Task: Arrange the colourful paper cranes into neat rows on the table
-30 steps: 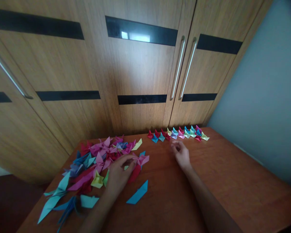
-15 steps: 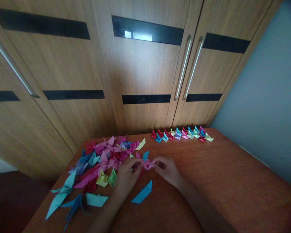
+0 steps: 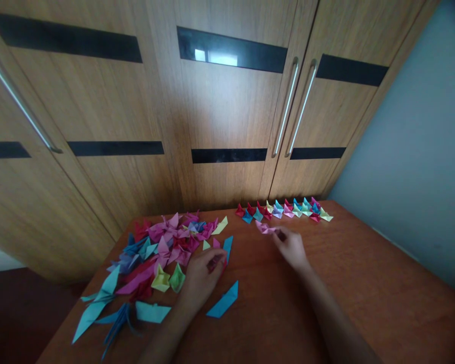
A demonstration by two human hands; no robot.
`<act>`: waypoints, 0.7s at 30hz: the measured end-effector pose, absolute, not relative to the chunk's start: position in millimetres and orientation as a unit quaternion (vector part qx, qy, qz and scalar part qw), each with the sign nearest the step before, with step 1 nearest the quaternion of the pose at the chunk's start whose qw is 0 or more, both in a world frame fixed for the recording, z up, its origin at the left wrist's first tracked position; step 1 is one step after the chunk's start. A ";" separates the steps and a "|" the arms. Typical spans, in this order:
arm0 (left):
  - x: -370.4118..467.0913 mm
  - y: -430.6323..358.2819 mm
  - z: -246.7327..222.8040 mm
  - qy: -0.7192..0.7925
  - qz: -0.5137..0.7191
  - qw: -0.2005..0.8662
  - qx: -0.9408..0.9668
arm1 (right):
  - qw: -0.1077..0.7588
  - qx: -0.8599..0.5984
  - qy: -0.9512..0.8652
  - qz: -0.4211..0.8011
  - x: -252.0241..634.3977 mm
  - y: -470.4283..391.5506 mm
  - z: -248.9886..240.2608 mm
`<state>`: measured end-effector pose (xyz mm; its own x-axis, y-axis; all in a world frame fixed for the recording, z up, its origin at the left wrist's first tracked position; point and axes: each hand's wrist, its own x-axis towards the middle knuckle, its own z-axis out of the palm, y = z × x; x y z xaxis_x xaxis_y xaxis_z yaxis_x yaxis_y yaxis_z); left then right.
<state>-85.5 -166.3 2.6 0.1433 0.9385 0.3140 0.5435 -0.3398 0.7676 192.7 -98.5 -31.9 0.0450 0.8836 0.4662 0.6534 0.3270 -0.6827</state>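
**Pink paper boat in the right hand, just short of the lineup**

So the person's right hand (image 3: 291, 247) has a pink paper boat (image 3: 264, 227) pinched by one end, thumb and fingers closed right down on it. The boat's on the near side of the row of little boats (image 3: 288, 211), apart from them; hard to tell if it's touching the table (image 3: 273, 313).

The left hand (image 3: 202, 273) is over by the messy pile, thumb and fingers curled with a small gap. There's a red paper piece (image 3: 224, 268) mostly hidden by it, and no way to tell if the fingers have hold of it.

As for what holds what: the table carries all the paper. Left side is the pile of folded paper (image 3: 169, 230), with a yellow piece (image 3: 161, 279) and a green piece (image 3: 177, 278) side by side at its near edge. A blue strip (image 3: 223, 301) lies nearer the person. The wooden cupboard (image 3: 227, 111) behind is closed, contents hidden.
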 end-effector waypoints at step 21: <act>-85.6 -166.0 2.5 0.521 0.410 0.262 0.702 | 0.153 -0.878 -0.453 0.011 324.6 -50.6 -61.6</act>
